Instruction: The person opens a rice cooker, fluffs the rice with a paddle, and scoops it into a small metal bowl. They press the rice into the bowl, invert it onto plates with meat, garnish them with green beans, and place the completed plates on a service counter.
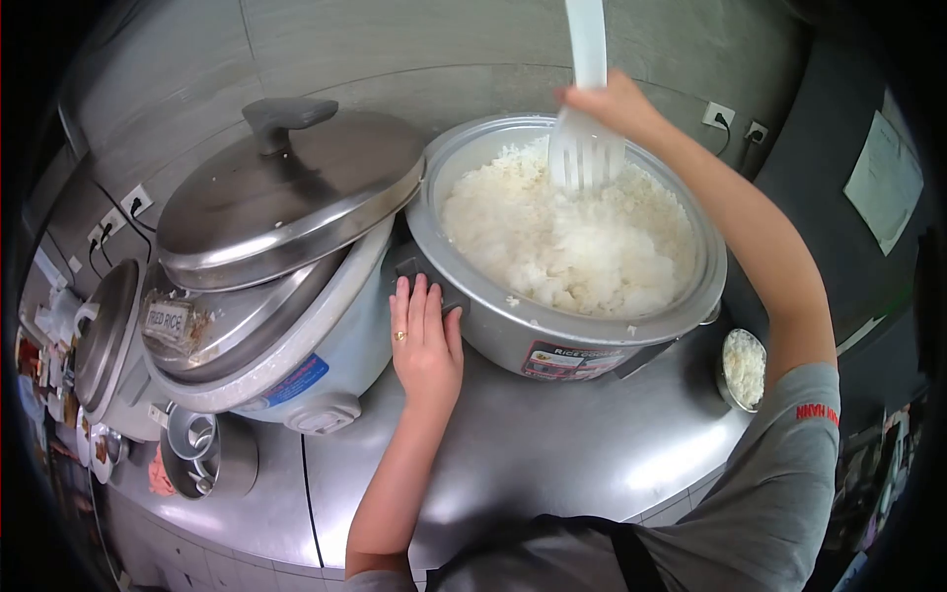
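My right hand (pixel 614 103) is closed around a large white slotted rice paddle (pixel 589 158), held upright with its slotted end down at the rice. Steaming white rice (pixel 572 237) fills the big grey rice cooker (pixel 473 331), which stands without its lid on. Against the left side of that cooker, just below its dark side handle (pixel 409 267), lies my left hand (pixel 426 340). Its fingers are stretched out, with a ring on one of them. The paddle's lowest edge is blurred by steam.
A second rice cooker (pixel 335 340) stands close on the left, a metal lid (pixel 296 202) tilted on top and a "FRIED RICE" label (pixel 168 320). Metal pots (pixel 234 459) sit at the steel counter's (pixel 552 444) front left. A small bowl of rice (pixel 744 369) is on the right.
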Demonstrator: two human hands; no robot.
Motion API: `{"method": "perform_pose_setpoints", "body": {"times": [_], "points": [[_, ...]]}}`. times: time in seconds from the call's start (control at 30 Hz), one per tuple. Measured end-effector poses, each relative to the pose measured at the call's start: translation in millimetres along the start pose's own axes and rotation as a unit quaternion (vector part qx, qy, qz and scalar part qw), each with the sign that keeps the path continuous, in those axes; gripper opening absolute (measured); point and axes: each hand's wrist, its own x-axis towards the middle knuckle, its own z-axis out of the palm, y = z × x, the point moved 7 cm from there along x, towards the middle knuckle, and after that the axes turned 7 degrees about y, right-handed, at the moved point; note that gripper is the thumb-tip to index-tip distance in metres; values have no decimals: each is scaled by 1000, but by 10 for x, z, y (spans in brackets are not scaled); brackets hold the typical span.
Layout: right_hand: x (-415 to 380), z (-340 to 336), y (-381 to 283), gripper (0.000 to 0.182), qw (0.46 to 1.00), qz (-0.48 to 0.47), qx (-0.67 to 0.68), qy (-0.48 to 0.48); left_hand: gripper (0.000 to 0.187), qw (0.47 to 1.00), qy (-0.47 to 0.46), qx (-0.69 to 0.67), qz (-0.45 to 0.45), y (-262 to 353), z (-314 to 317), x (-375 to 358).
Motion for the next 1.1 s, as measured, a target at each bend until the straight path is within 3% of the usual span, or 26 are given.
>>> {"method": "perform_pose_setpoints", "body": {"times": [0.03,0.1,0.33,0.4,0.63,0.8,0.83,0.97,1.1], "points": [[128,14,125,49,1000,4,1,0,28,1000,2,-2,-3,-6,7,-9],[328,42,434,56,996,28,12,89,31,1000,-3,-2,-5,-18,7,-17],[667,629,1291,53,991,1,16,136,30,999,-31,11,-2,-49,56,-22],[559,729,1530,51,991,93,6,96,31,999,-31,12,-2,-43,40,-45],[528,657,1403,56,993,88,-14,72,35,999,-28,-5,-14,-48,41,-53],[231,779,1166,48,998,60,-3,-1,31,1000,-21,2,-12,-26,25,-32],[219,771,1267,49,993,118,-15,-6,29,1000,-20,16,-7,-15,19,-26],[28,708,1276,52,989,136,45,36,27,1000,-14,7,4,-13,3,-15],[-170,630,1113,51,987,155,19,-18,27,1000,7,-1,14,-4,-5,-19]]}}
